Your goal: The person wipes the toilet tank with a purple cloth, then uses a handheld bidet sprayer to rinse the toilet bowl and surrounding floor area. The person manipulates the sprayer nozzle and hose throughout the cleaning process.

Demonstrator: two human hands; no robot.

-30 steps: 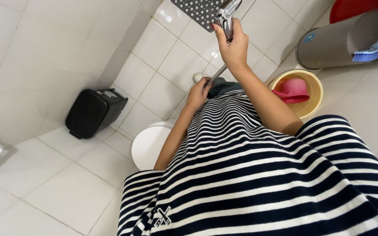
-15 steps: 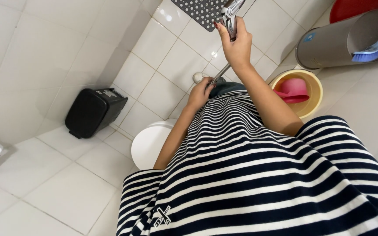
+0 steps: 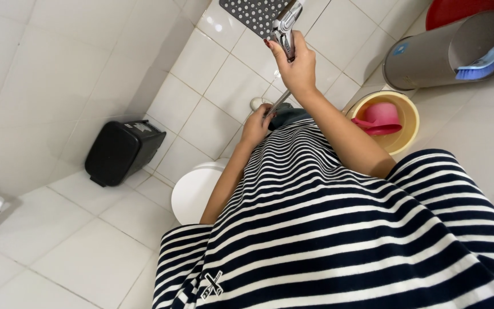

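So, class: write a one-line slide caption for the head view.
Right hand grips a chrome shower handle; left hand holds its hose above a white toilet.

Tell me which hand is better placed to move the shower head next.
Likely the right hand: it is raised and already gripping the chrome handle just below the grey perforated shower head. The left hand sits lower, on the hose near the dark cloth, so it would have to reach up.

The person wears a navy-and-white horizontally striped short-sleeved top [image 3: 338, 229], with a small white crossed mark near its hem.
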